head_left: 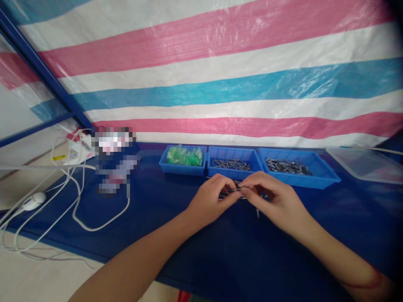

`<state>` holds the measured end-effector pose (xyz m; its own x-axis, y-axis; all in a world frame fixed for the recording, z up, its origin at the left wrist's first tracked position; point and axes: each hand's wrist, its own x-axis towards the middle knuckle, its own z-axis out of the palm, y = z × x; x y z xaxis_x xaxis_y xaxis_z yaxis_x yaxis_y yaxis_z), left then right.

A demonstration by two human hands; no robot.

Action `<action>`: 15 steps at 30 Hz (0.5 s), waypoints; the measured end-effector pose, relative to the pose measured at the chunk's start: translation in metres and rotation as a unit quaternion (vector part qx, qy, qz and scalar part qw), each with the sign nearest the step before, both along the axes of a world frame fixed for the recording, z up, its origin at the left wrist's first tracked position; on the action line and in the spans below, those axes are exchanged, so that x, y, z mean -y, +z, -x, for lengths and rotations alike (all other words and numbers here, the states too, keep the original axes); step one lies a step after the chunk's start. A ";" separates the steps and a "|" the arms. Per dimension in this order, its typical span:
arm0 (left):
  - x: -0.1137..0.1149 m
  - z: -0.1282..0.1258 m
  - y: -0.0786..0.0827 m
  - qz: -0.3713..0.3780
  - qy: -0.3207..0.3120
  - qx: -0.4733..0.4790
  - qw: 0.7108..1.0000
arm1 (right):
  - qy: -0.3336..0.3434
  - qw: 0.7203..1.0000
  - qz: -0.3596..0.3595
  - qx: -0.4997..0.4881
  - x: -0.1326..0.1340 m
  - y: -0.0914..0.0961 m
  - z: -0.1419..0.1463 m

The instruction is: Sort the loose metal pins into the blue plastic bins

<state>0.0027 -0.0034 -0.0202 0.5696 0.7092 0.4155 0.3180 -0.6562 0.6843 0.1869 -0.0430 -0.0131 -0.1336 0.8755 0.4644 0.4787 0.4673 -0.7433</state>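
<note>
- Both hands meet at the fingertips: left hand (209, 196) and right hand (278, 202) each have thumb and index finger pinched around a slim metal piece (237, 189). Cannot tell whether they share one piece or hold several.
- Grip reads as fingertip-only, probably because the stock is thin; the two hands likely steady it from opposite sides.
- Loose metal pieces (224, 195) lie under and just behind the fingers, partly hidden by them; a stray piece (257, 213) lies just below the right thumb.
- Beyond the hands, three blue bins in a row, presumably kept within reach and split by kind.
- Left bin (182, 169), beyond and left of the left hand: green packets (185, 157).
- Middle bin (231, 173), directly beyond the fingertips: slim metal pieces, like screws or nails.
- Right bin (317, 182), beyond the right hand: more metal pieces, exact type unclear.
- Surface: dark blue tabletop (252, 260), smooth, under both forearms.
- Far right of the right hand: clear plastic tray (362, 163).
- Well left of the left hand: white cables (94, 229); a pixelated patch nearby is unreadable.
- Room: striped sheet (220, 46) hangs behind the bins; blue frame post (37, 58) at far left.
</note>
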 end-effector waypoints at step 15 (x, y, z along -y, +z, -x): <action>0.001 0.004 0.005 -0.042 0.048 -0.079 0.995 | -0.146 0.985 -0.010 0.094 -0.009 0.014 -0.039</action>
<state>-0.0012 -0.0045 -0.0150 0.5632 0.7304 0.3863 0.4809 -0.6700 0.5656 0.2259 -0.0344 0.0007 0.0377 0.8799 0.4737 0.7235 0.3029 -0.6203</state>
